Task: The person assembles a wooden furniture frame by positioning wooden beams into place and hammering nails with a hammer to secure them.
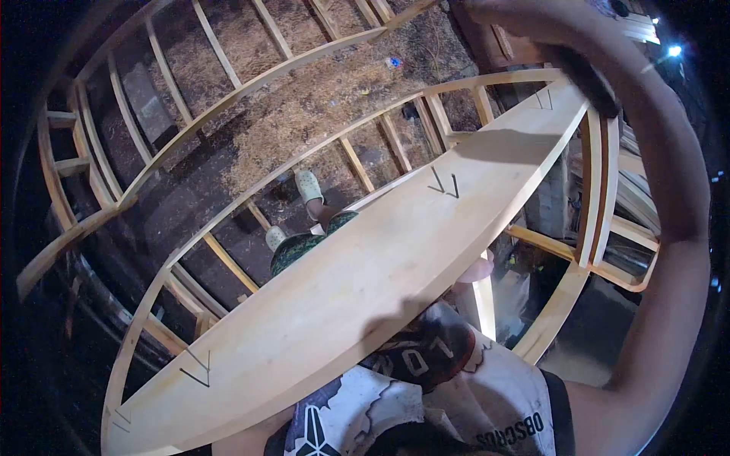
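A long, curved, pale wooden board (342,281) runs diagonally in front of me, from the lower left to the upper right. Several nails (455,186) stick up from its face, some in pairs, and their shadows fall on the wood. My right arm arches up the right side and over the top. My right hand (487,9) is at the top edge of the picture, its fingers not clear. Below that arm, a dark elongated object (584,80) meets the far end of the board. My left arm passes beneath the board, where a bit of skin (476,270) shows; the left fingers are hidden.
A curved wooden frame with slats (395,143) lies under the board. Another slatted curved frame (228,91) stands farther off. Wood shavings (281,137) cover the floor. A foot in a pale clog (309,185) shows past the board. More curved timbers (599,182) stand at right.
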`<state>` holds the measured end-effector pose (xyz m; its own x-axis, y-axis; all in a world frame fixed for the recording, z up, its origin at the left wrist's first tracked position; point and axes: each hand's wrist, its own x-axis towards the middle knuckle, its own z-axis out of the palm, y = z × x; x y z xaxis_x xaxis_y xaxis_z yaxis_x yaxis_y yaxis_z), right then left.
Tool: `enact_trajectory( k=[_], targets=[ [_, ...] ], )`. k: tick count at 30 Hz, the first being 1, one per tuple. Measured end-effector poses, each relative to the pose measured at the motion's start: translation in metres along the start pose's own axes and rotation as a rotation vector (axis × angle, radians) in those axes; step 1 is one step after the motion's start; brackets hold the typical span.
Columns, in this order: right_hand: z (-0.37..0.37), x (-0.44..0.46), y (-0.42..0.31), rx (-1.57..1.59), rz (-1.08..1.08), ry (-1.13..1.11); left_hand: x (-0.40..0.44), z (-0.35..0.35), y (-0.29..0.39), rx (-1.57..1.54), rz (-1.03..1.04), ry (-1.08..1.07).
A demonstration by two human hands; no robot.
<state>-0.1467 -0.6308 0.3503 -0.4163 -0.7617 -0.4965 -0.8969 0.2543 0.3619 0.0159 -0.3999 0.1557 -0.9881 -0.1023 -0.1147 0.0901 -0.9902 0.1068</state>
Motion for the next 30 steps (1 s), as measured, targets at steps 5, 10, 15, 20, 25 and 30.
enact_trajectory(
  k=[5,10,15,20,25,30],
  targets=[
    [-0.003,-0.013,-0.001,-0.386,-0.408,-0.404,0.005,0.003,-0.001,0.0,-0.006,-0.007],
    [0.002,-0.003,-0.012,-0.033,0.226,-0.106,0.007,0.006,-0.004,-0.004,-0.01,-0.008],
    [-0.007,-0.006,-0.014,-0.386,-0.323,-0.609,0.006,0.005,-0.001,-0.013,-0.027,-0.007],
    [-0.002,-0.014,-0.015,-0.11,-0.027,-0.25,0.007,0.008,-0.002,-0.013,-0.026,-0.01],
    [0.003,-0.011,0.001,-0.269,-0.264,-0.474,0.006,0.007,0.001,-0.018,-0.03,-0.005],
    [0.058,-0.012,0.03,0.046,-0.154,0.309,0.004,0.006,0.004,-0.002,-0.023,-0.002]
  ],
)
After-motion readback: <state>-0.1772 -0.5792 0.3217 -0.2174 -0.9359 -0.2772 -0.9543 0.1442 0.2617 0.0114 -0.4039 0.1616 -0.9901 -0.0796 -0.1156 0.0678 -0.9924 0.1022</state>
